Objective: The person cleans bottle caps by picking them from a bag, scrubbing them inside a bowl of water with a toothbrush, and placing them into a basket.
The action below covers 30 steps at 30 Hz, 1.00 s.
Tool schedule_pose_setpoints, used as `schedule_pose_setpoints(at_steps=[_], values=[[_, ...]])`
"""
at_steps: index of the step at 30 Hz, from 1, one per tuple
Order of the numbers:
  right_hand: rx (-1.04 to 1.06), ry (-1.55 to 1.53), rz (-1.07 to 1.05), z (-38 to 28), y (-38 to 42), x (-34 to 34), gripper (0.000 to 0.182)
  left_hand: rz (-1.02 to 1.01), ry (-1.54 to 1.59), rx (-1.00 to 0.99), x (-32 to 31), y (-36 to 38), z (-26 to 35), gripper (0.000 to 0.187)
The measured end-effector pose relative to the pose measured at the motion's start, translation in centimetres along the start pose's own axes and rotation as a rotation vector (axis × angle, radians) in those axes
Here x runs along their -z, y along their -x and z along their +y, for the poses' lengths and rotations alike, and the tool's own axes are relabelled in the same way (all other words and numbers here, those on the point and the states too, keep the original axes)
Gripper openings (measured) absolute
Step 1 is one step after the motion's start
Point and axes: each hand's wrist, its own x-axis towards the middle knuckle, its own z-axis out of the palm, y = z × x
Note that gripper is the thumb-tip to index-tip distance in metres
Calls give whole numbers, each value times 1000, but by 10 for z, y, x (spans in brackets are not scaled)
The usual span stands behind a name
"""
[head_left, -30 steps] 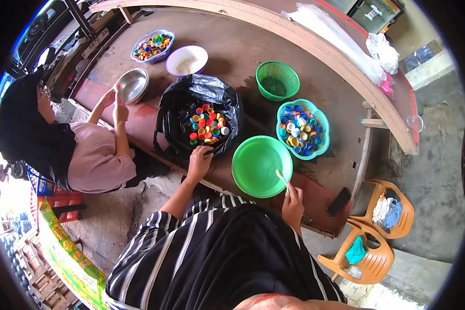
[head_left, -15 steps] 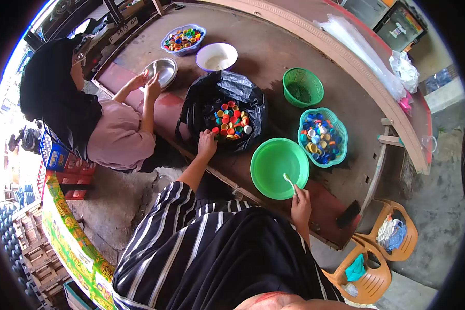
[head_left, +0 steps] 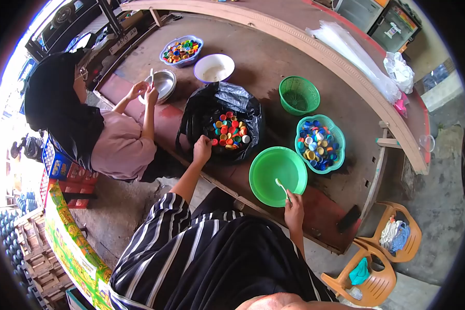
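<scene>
My left hand is closed at the near edge of a black plastic bag, its fingertips pinched on a red bottle cap. Many colourful bottle caps lie inside the open bag. In my right hand is a toothbrush with a pale head and handle, held over the green basin. The brush head points up and left above the basin's inside. Right of the basin stands a light-green scalloped basket full of mostly blue and white caps.
A co-worker at the left holds a toothbrush near metal bowls. Farther back are a basket of mixed caps, a white bowl and a green basket. A dark phone-like object lies near the table's right corner.
My right hand has moved the toothbrush left and farther over the green basin. My left hand stays by the bag with the red cap. The camera view has shifted slightly.
</scene>
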Motion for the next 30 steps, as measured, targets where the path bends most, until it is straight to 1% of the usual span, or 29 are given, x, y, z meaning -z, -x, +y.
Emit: schedule_pose_setpoints(at_steps=[3, 7, 9, 10, 13, 14, 15, 17, 18, 21, 22, 23, 24, 27, 29, 30], values=[[-78, -15, -2, -1, 2, 4, 37, -32, 77, 137, -3, -14, -11, 19], [-93, -21, 45, 4, 7, 0, 37, -51, 197, 271, -7, -25, -18, 15], [-131, -7, 33, 4, 9, -2, 37, -20, 267, 264, -15, -26, -27, 16], [-99, -10, 43, 4, 7, -5, 37, -3, 299, 255, -13, -30, -25, 17], [-45, 1, 51, 0, 9, -9, 36, -32, 246, 254, -14, -33, -27, 15], [-41, 17, 52, -4, 7, -8, 36, -24, 144, 169, -17, -39, -34, 13], [-41, 32, 54, -11, 7, -8, 36, -19, 120, 88, -18, -40, -41, 12], [-85, 3, 60, -21, 6, -6, 35, -8, 82, -81, -19, -45, -34, 10], [-105, -6, 66, -24, 4, -3, 35, -62, -10, -89, -16, -50, -32, 11], [-117, -53, 93, -25, 2, -5, 35, 43, -151, -278, -20, -66, -30, 10], [-103, -44, 99, -30, 2, -5, 35, 17, -152, -239, -21, -70, -26, 13], [-90, -37, 105, -35, 1, -6, 36, 26, -216, -289, -20, -73, -24, 20], [-76, -31, 112, -40, -2, -7, 36, 7, -255, -312, -20, -77, -21, 22], [-136, -45, 90, -54, -4, -8, 36, -69, -339, -383, -20, -87, -17, 33], [-186, -42, 84, -59, -4, -12, 36, -112, -353, -408, -24, -92, -23, 35], [-206, -40, 86, -60, -2, -14, 36, -144, -401, -374, -26, -95, -25, 32]])
